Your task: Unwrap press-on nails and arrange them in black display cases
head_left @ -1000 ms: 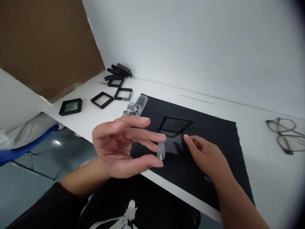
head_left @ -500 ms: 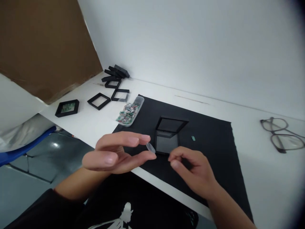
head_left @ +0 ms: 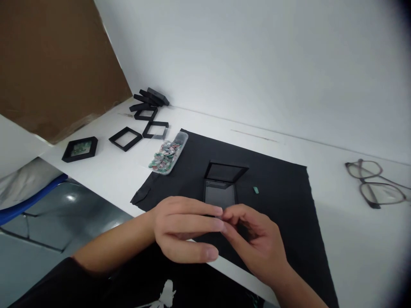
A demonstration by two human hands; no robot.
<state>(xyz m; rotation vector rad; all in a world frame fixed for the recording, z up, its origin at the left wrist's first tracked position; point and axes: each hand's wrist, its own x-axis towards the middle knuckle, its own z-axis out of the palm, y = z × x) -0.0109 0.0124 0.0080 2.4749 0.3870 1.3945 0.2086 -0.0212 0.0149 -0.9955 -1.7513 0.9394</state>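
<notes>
Head view, far left: a brown panel (head_left: pixel 58 64) rises behind the white counter (head_left: pixel 343 235), and below it a blue chair edge (head_left: pixel 59 182) stands over the grey floor. On the counter's left part lies a black frame with green bits (head_left: pixel 93 147) showing in its window. Right of that come a pale-windowed frame (head_left: pixel 134 144) set like a diamond, a pile of black frames (head_left: pixel 150 98) close to the wall, and another frame next to the tub. My clear tub (head_left: pixel 183 145), full of small green, white and reddish pieces (head_left: pixel 165 157), sits at the black mat's (head_left: pixel 282 214) upper left corner.

My left hand (head_left: pixel 184 226) reaches rightward over the mat's near edge, its fingers spread apart, the upper two tips meeting my right hand. Just beyond them an open black case (head_left: pixel 220 192) rests on the mat, lid tilted up, its lower edge covered by my fingers. My right hand (head_left: pixel 257 244) has thumb and forefinger drawn narrow at that meeting point. I cannot tell whether either hand has anything between the tips. A small green piece (head_left: pixel 256 190) lies on the mat, right of the case and apart from it. Farthest right, glasses (head_left: pixel 383 193) lie on the counter.
</notes>
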